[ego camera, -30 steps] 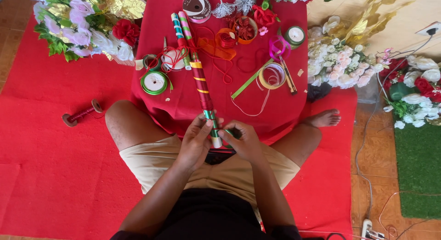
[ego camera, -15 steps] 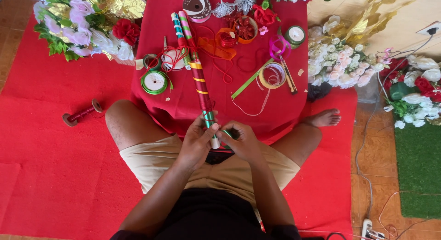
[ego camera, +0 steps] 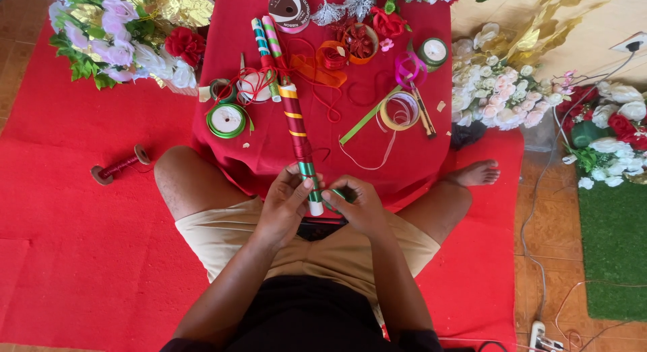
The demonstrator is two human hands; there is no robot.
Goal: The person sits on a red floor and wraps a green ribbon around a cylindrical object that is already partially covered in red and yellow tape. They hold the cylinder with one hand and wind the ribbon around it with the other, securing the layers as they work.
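Observation:
A long stick [ego camera: 294, 119] wrapped in red, gold, green and pink ribbon lies across a low table under a red cloth [ego camera: 384, 163], its near end over my lap. My left hand [ego camera: 286, 205] grips that near end, where the bare white tip shows. My right hand [ego camera: 355, 202] is closed on a small roll of green ribbon right beside the stick's tip. A second, green-and-white wrapped stick [ego camera: 263, 55] lies beside the first, farther up the table.
Ribbon spools [ego camera: 226, 119], a yellow tape ring [ego camera: 399, 111], red ribbon loops and a green strip [ego camera: 367, 117] litter the table. Artificial flower bunches stand at the left [ego camera: 121, 35] and right [ego camera: 499, 89]. A red thread spool [ego camera: 121, 165] lies on the red mat. Cables run along the tiled floor at right.

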